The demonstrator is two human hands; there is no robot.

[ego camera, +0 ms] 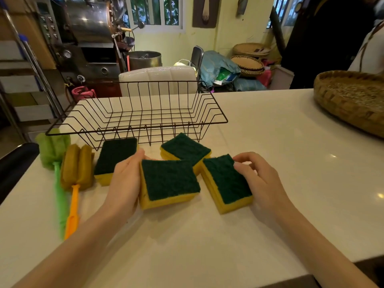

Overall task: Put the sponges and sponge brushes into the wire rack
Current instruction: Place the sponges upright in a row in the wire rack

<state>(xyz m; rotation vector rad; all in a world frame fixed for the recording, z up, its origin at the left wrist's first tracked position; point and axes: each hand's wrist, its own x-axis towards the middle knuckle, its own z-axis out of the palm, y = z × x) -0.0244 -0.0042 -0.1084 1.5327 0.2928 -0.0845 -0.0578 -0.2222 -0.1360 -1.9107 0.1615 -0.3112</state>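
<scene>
Several yellow sponges with dark green scouring tops lie on the white table in front of the black wire rack (137, 113), which holds nothing. My left hand (124, 181) grips the left edge of the middle sponge (169, 181). My right hand (259, 179) curls over the right edge of the right sponge (225, 181). Another sponge (114, 157) lies at the left and one (186, 149) behind the middle one. A green sponge brush (54, 154) and an orange sponge brush (76, 169) lie side by side at the far left, handles towards me.
A woven basket (349, 100) stands at the table's right back. A white chair back (158, 80) rises behind the rack. The table's left edge runs close to the brushes. A person stands at the far right.
</scene>
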